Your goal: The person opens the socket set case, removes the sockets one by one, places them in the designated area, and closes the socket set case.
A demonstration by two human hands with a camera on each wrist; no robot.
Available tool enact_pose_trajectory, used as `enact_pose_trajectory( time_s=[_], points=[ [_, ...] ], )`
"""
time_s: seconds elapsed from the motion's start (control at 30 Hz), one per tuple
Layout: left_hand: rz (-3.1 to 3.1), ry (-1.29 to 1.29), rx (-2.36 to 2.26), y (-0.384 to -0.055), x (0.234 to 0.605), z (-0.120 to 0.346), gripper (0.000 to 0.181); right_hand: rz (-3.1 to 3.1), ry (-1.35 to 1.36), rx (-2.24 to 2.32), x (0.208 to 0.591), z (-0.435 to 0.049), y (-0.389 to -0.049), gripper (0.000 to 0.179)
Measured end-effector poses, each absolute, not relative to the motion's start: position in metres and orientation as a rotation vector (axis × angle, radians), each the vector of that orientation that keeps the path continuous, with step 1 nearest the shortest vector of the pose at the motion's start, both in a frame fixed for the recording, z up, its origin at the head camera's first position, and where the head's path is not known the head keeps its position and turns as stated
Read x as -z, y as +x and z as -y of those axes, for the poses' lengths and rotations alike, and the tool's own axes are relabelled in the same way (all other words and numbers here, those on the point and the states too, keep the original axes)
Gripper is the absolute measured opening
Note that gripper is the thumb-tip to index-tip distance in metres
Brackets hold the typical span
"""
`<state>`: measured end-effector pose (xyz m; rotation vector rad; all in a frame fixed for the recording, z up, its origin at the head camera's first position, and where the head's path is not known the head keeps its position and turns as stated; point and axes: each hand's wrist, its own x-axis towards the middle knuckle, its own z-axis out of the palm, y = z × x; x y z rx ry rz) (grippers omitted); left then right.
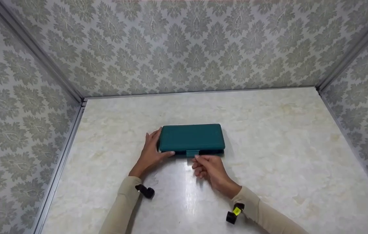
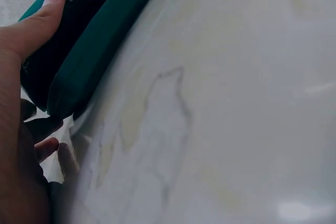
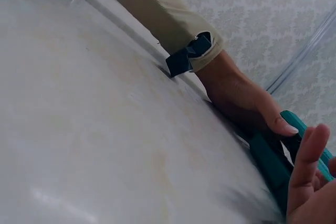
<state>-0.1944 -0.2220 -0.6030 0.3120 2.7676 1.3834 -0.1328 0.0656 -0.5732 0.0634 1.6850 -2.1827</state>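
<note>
At five o'clock a yellow label (image 1: 236,211) is seen, too small to read. The tab (image 1: 192,153) is pinched by the right hand (image 1: 214,170) at six o'clock of the case (image 1: 192,136), laid on the table (image 1: 284,146); the case's nine o'clock end is grasped by the left hand (image 1: 151,154). At twelve, a wall (image 1: 196,42) is seen.

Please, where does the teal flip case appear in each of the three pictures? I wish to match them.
Head: the teal flip case lies just below the centre.
Left wrist: upper left, cut off by the top edge.
Right wrist: lower right, partly hidden behind the right grip.
Shared landmark: the left grip, with its thumb at the teal flip case in every view.
</note>
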Motion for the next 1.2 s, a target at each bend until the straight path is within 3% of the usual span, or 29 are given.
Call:
enact_pose_trajectory(
  time_s=[0.27,0.43,0.6,0.77,1.2],
  points=[
    [-2.799,0.358,-1.430,-0.197,0.602,0.221,0.111,-2.503,-0.679,2.044,0.543,-0.111,-0.139,0.010],
    [-2.811,0.367,-1.429,-0.199,0.602,0.220,0.108,-3.041,-1.101,1.875,0.540,-0.147,-0.164,0.022],
    [-2.814,0.376,-1.438,-0.199,0.604,0.220,0.108,-3.205,-1.237,1.358,0.543,-0.168,-0.177,0.042],
    [-2.817,0.388,-1.450,-0.200,0.606,0.221,0.109,-3.250,-1.437,0.932,0.552,-0.174,-0.183,0.034],
    [-2.831,0.342,-1.340,-0.196,0.605,0.219,0.124,-3.281,-1.530,0.894,0.557,-0.174,-0.187,0.035]
  ],
)
